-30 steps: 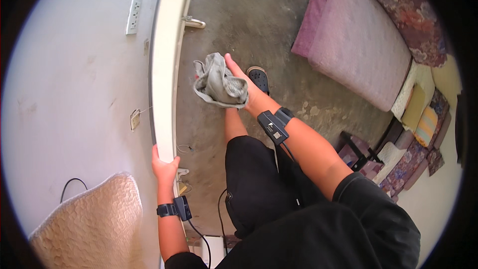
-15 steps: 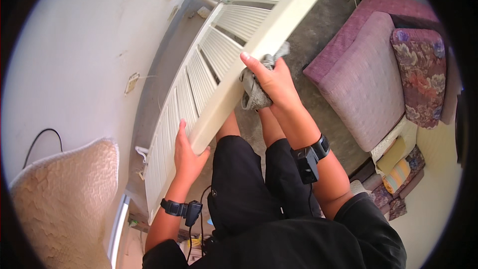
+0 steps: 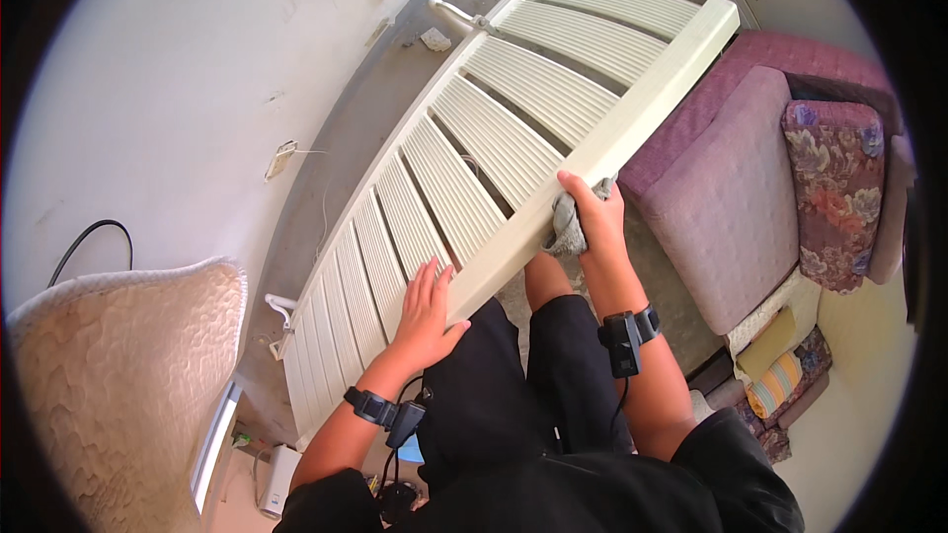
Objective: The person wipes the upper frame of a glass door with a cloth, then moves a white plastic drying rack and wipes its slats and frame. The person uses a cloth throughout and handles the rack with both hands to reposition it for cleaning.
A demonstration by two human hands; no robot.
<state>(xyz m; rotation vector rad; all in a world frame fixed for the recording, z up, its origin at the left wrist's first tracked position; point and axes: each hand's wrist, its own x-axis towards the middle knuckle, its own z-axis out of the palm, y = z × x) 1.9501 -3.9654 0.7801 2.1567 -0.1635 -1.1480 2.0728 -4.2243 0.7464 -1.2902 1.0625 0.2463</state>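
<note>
A long white panel of ribbed slats [image 3: 494, 133], with narrow gaps between them, slants from the upper right to the lower left. Along its near side runs a thick, smooth white beam [image 3: 647, 123]. My right hand [image 3: 602, 222] is closed around a crumpled grey cloth [image 3: 565, 227] and presses it to the beam's near face, thumb up over the top edge. Lower down, my left hand [image 3: 425, 321] rests where slats and beam meet. Its fingers lie stretched out over the slats, and its thumb points toward the beam's lower end.
A purple sofa [image 3: 711, 188] with a floral cushion [image 3: 837, 188] stands at right. The white wall [image 3: 178, 89] bears a socket [image 3: 282, 160]. A quilted beige cover [image 3: 128, 395] occupies the lower left. White brackets [image 3: 280, 309] stick out from the panel's far side.
The panel has swung down and right, so its slats show more broadly. My right hand and the cloth moved right and down; my left hand shifted right, its fingers now over the slats.
</note>
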